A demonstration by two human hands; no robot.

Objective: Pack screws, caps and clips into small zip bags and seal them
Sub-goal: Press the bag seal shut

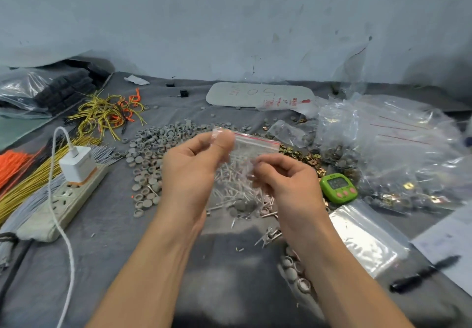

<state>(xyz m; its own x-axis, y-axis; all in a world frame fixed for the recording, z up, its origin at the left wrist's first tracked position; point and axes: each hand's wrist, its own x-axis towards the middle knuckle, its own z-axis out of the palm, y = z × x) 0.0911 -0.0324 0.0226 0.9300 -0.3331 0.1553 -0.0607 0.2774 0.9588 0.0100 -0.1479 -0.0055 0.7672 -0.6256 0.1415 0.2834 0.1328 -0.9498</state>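
– Clear zip bag (252, 148) held in the air: how are the arms posed?
– Both bare forearms reach up from the bottom edge. The left hand (194, 166) is raised higher, its back to the camera and thumb uppermost. The right hand (283, 179) sits lower and just beside it, fingers curled.
– What lies around them?
– Below them, on the grey-clothed table (115, 251), is a pile of screws (237, 200). Grey caps (150, 148) spread to the left. Brass clips (306, 157) lie to the right, near a green timer (338, 187). Far left, a power strip (63, 202) carries a white charger (76, 165). A stack of empty bags (367, 235) and a black pen (424, 274) lie at the right.
– And the grip?
– The left thumb and fingers pinch the bag's top left corner, by its red seal line. The right fingertips pinch its right side, lower down. The bag hangs over the screw pile; whether any screws are inside it cannot be told.
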